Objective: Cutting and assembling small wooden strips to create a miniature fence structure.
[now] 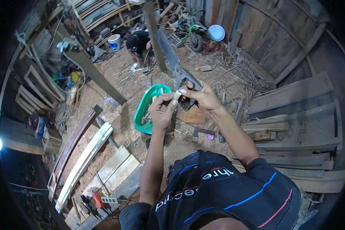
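My right hand (205,98) is closed around the handle of a hand saw (168,49), whose grey blade points up and away to the left. A small pale piece of wood (177,95) sits at the saw handle, pinched in the fingers of my left hand (161,112). My right thumb and fingertips come close against that same piece; whether they grip it too I cannot tell. Just left of and below my hands stands a green plastic tub (140,111) with wood scraps in it.
A workbench (115,168) at lower left carries boards, a red power tool (98,200) and a power strip (109,200). Wooden posts (97,78) rise ahead. A person (138,42) crouches beyond; another (38,124) is at far left. Planks (295,115) lean right.
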A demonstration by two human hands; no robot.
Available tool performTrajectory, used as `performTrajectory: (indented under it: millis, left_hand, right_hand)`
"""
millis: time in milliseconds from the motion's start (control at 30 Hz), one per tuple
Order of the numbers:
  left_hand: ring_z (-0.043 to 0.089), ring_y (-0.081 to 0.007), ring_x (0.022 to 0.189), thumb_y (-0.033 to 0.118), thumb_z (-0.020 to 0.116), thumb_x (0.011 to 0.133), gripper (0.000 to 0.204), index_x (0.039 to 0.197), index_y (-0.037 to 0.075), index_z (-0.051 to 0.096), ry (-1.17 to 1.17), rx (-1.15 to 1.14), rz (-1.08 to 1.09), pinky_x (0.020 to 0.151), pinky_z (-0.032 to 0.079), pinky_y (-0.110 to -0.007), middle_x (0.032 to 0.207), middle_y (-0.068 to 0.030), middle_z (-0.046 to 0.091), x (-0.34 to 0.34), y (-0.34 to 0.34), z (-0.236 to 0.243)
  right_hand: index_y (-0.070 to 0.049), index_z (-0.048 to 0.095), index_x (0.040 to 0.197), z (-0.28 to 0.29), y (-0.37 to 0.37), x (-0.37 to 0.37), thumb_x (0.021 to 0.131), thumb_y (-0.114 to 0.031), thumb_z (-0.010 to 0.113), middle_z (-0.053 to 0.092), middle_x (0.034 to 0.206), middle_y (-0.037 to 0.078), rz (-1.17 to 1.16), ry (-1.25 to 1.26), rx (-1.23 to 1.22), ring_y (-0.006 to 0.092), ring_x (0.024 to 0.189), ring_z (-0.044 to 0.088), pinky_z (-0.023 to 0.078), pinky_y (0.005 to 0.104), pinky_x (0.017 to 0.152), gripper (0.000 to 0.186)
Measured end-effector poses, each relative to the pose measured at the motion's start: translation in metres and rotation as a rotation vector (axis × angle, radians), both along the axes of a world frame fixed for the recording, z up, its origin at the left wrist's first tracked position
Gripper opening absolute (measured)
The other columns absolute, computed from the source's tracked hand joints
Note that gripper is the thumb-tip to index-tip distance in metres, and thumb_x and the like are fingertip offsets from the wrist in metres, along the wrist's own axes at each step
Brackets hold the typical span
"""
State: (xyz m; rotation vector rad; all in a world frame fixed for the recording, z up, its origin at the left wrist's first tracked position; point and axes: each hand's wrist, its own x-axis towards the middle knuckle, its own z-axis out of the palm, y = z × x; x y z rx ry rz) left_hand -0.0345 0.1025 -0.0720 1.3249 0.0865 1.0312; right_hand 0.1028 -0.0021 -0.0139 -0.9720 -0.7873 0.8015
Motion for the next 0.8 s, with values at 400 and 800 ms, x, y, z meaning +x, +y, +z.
performTrajectory:
  millis: [400, 800]
  left_hand:
    - [0.063, -0.0139, 0.095, -0.006, 0.070, 0.086, 0.015, 0.099, -0.003, 0.063, 0.001, 0.073, -0.007, 0.086, 0.051, -0.028, 0.103, -0.0112, 0.066, 0.086, -0.045, 0.015]
    - [0.062, -0.0141, 0.094, -0.008, 0.069, 0.086, 0.014, 0.098, -0.003, 0.064, 0.122, 0.427, -0.048, 0.084, 0.049, -0.027, 0.103, -0.0109, 0.066, 0.110, -0.065, 0.017]
  right_hand:
    - [-0.007, 0.052, 0.080, 0.031, -0.089, 0.104, 0.090, -0.009, 0.071, 0.057, 0.075, -0.004, -0.487, -0.339, 0.111, 0.0031, 0.063, 0.048, 0.041, 0.0222, 0.057, 0.022]
    - [-0.006, 0.057, 0.085, 0.002, -0.103, 0.110, 0.084, -0.007, 0.077, 0.067, 0.085, 0.002, -0.232, -0.236, -0.076, 0.0058, 0.076, 0.057, 0.047, 0.0240, 0.069, 0.020]
